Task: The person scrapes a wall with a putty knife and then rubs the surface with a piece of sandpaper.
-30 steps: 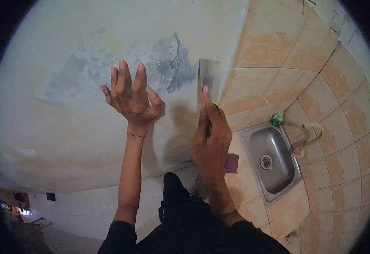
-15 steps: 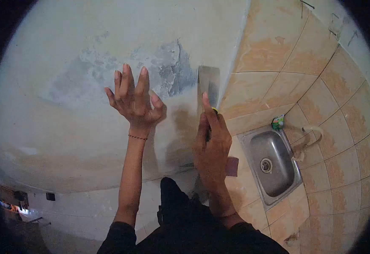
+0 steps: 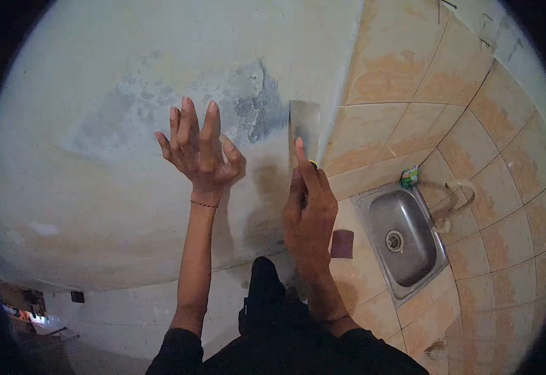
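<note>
My left hand (image 3: pixel 201 150) rests on the pale wall (image 3: pixel 129 212) with its fingers spread, below a grey, peeling patch (image 3: pixel 263 109). Nothing is in it. My right hand (image 3: pixel 312 206) is wrapped round the handle of a scraper, one finger stretched along the wide metal blade (image 3: pixel 306 122). The blade lies against the wall, right of the peeling patch and close to the edge where the tiles begin. Most of the handle is hidden by the hand.
A steel sink (image 3: pixel 404 237) is set in the tiled counter at the right, with a faucet (image 3: pixel 464 187) beside it. A green packet (image 3: pixel 409 177) stands at its corner. A brown-red square piece (image 3: pixel 342 244) lies on the counter. Tiles (image 3: pixel 398 69) cover the right wall.
My right hand and the scraper have shifted slightly left, and more of the brown-red piece shows. My left hand stays in nearly the same place.
</note>
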`<action>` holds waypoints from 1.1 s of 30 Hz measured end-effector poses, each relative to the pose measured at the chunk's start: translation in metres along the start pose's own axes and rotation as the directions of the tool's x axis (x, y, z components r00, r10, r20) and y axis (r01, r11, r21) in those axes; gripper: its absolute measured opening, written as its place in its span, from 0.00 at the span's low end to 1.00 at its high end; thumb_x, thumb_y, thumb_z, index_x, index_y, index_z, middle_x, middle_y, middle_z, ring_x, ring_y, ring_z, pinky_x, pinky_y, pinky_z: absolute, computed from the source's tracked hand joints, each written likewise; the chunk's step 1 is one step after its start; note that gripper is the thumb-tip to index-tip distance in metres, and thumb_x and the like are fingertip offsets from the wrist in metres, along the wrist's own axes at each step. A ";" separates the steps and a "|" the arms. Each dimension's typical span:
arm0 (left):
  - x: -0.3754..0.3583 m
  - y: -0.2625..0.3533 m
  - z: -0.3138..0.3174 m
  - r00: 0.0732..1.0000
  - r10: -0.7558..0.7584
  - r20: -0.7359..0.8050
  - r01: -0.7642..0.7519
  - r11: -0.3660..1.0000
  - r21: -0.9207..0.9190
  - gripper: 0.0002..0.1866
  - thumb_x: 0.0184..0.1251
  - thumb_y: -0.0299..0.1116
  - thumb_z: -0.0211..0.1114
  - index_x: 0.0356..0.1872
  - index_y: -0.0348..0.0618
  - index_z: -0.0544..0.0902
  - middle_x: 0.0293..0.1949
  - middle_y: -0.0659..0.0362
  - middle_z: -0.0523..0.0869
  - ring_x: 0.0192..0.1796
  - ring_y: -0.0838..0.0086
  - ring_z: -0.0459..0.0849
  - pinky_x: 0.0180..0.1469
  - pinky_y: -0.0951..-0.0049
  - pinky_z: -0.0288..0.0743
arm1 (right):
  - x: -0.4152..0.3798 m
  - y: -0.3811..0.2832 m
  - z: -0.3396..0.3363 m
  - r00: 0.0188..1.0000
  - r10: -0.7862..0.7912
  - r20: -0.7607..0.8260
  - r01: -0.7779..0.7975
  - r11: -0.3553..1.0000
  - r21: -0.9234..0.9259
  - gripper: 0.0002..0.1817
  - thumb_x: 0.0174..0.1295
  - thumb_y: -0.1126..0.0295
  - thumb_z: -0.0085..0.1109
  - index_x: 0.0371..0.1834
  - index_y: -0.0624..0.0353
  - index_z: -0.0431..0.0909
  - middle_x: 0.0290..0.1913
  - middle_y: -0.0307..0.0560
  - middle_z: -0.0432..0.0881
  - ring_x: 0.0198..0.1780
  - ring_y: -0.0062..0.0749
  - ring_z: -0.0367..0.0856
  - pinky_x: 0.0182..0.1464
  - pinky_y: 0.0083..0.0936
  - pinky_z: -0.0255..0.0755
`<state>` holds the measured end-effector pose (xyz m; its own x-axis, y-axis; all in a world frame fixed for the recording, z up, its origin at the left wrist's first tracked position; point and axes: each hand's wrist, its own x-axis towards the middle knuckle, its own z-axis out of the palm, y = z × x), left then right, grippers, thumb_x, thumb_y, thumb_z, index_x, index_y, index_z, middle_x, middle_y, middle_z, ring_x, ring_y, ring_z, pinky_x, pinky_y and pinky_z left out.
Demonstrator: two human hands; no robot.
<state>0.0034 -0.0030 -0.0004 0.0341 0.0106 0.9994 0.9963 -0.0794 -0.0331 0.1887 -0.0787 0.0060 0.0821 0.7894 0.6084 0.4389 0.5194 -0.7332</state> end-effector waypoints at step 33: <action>0.000 0.001 -0.004 0.999 -0.014 0.032 0.014 1.000 0.001 0.31 0.57 0.42 0.52 0.66 0.56 0.79 0.72 0.55 0.72 0.77 0.63 0.62 0.82 0.53 0.32 | 0.002 0.003 0.002 0.998 -0.053 0.014 0.053 0.999 0.009 0.23 0.75 0.76 0.47 0.72 0.56 0.71 0.36 0.57 0.76 0.35 0.43 0.75 0.41 0.35 0.72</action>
<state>0.0040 -0.0070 -0.0007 0.0228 0.0434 0.9988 0.9968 -0.0781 -0.0194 0.1882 -0.0745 0.0042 0.0457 0.7652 0.6422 0.4346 0.5636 -0.7025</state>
